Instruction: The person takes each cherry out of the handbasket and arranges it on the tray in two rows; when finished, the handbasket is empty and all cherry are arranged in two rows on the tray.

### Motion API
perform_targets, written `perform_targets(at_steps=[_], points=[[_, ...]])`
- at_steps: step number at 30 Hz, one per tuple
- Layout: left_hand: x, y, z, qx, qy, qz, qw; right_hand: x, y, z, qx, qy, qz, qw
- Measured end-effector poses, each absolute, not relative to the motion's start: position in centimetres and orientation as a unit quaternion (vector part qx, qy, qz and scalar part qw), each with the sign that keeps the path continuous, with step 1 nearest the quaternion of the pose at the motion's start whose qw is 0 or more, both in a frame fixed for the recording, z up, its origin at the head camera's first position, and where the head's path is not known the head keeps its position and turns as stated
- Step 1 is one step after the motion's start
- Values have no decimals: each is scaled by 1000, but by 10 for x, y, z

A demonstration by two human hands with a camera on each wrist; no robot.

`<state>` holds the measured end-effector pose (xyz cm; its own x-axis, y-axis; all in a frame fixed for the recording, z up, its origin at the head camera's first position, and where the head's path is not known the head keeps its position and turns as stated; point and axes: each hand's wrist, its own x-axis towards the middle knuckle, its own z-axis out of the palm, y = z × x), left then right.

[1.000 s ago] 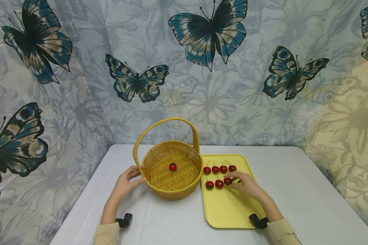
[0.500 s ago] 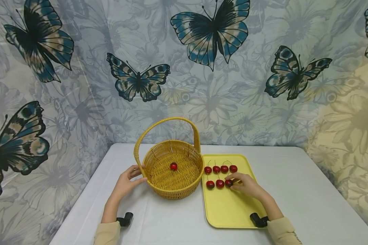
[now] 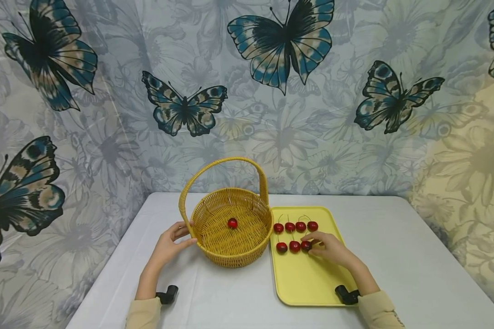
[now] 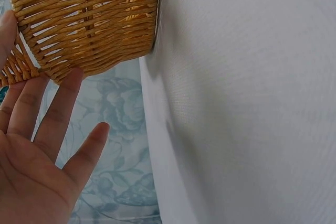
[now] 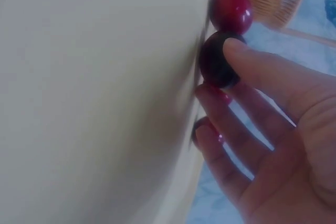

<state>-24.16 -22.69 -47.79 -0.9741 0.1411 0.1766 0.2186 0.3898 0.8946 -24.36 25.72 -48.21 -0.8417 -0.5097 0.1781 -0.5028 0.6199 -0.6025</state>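
Note:
My left hand (image 3: 167,246) grips the left side of a yellow woven basket (image 3: 236,261), at the foot of its tall handle (image 3: 186,196). In the left wrist view its fingers touch the wicker rim. One red cherry (image 3: 232,223) lies inside on the basket's floor. Over the yellow tray (image 3: 304,285), my right hand (image 3: 331,250) pinches a dark red cherry (image 5: 212,61) between thumb and fingers, at the right end of the nearer row. Beside it sit two more cherries, one of them the middle cherry (image 3: 294,246). Their stems point away from me.
A farther row of several cherries (image 3: 290,226) lies along the tray's back half. The tray stands right against the basket's right side. White cloth covers the table (image 3: 395,256). A butterfly-patterned curtain (image 3: 238,114) hangs behind it.
The cherry in my right hand has come slightly nearer, level with its row. My left hand and the basket have stayed in place.

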Motion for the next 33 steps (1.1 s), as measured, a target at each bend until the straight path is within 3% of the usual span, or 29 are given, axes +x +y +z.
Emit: perform_targets(at_steps=[33], points=[[-240, -226, -476, -112, -833, -541, 39, -238, 254, -474, -296, 898, -325, -19]])
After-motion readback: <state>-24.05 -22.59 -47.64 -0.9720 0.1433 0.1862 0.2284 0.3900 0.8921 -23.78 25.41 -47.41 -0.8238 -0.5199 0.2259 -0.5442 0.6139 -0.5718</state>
